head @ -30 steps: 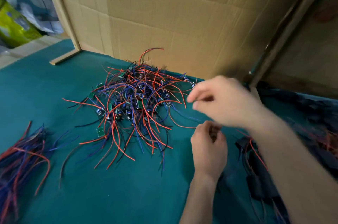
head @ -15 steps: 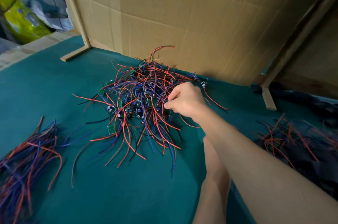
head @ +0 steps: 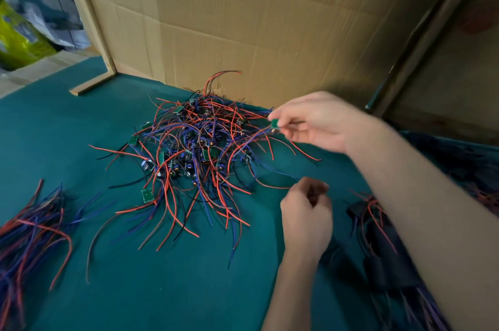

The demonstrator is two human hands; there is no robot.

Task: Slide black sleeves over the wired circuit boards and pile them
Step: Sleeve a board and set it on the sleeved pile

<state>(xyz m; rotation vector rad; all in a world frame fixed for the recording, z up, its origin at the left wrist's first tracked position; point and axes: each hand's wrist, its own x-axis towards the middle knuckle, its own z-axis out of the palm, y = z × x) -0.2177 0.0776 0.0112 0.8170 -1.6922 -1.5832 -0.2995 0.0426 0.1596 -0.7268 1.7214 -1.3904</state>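
A tangled heap of small green circuit boards with red, blue and black wires (head: 197, 152) lies in the middle of the green table. My right hand (head: 316, 121) hovers at the heap's right edge and pinches one green board (head: 275, 123), whose wires trail back into the heap. Below it my left hand (head: 306, 218) is curled around something dark that looks like a black sleeve, mostly hidden by the fingers. Sleeved boards with wires (head: 378, 244) are piled at the right, under my right forearm.
A bundle of loose red and blue wires (head: 29, 236) lies at the left edge of the green table (head: 135, 290). A cardboard wall (head: 256, 20) stands right behind the heap. A wooden strip (head: 91, 83) lies at the back left.
My right hand has lifted out of the heap to the right with one board pinched in it. My left hand, hidden half a second ago, shows again below it.
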